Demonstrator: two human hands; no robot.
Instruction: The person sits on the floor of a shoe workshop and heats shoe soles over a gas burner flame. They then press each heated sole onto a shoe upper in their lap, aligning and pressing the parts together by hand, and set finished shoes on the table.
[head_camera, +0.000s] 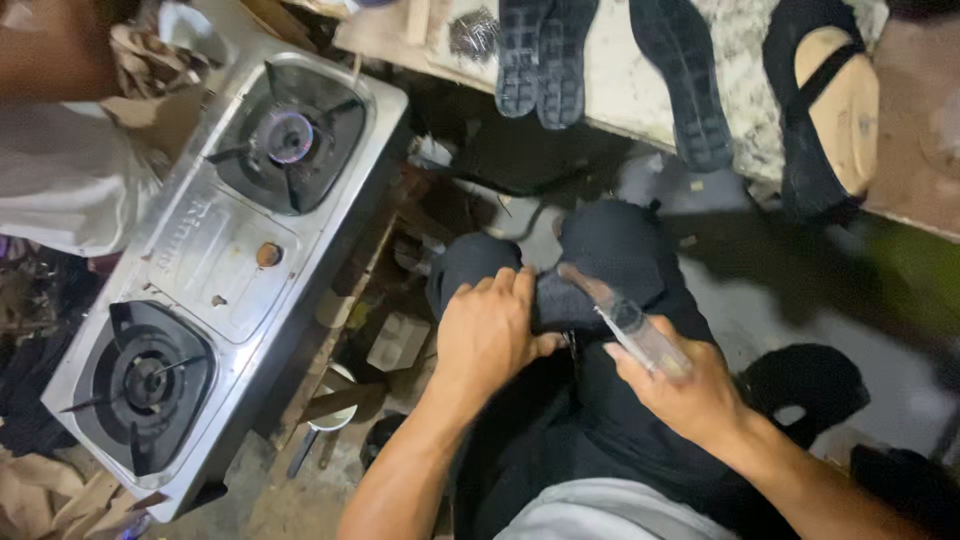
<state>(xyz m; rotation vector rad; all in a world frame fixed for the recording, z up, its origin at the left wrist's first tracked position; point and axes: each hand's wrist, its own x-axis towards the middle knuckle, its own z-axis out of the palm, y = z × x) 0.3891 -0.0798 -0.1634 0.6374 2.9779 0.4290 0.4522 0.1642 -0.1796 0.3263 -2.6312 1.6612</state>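
Honestly, with the left hand (487, 335) pressing fingers flat on the dark shoe piece (570, 300) on the lap and right hand (690, 385) clamped round the clear syringe (630, 325), I'd keep the tip low and squeeze slowly.

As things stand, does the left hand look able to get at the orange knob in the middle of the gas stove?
Probably yes. The left hand rests on a dark shoe piece on the lap, and the orange knob lies on the stove to that side, uncovered, with nothing visible between them.
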